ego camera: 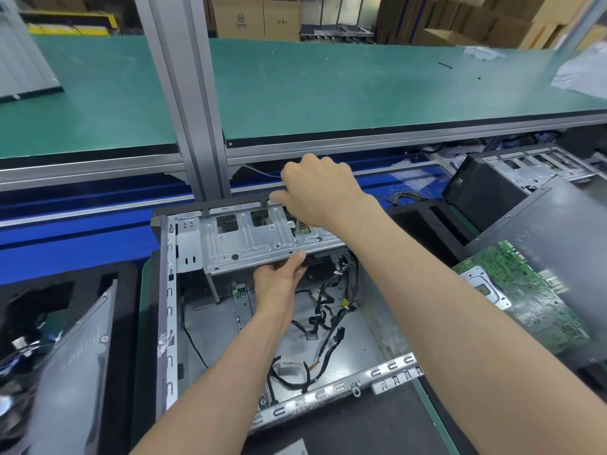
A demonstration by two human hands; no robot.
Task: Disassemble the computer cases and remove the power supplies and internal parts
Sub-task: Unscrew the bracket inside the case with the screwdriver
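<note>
An open grey computer case (169,290) lies in front of me with loose black cables (331,310) on its floor. A silver drive cage (243,239) spans its far end. My left hand (279,280) grips the near lower edge of that cage, thumb on top. My right hand (320,192) is above the cage's right part, fingers curled round a thin screwdriver (297,229) whose tip points down at the metal. What the shaft meets is too small to tell.
A green motherboard (522,290) lies on a dark panel (565,224) at the right. Another opened case (532,169) stands at the far right. A grey side panel (72,366) leans at the left. A green bench top (361,83) and an aluminium post (193,126) rise behind.
</note>
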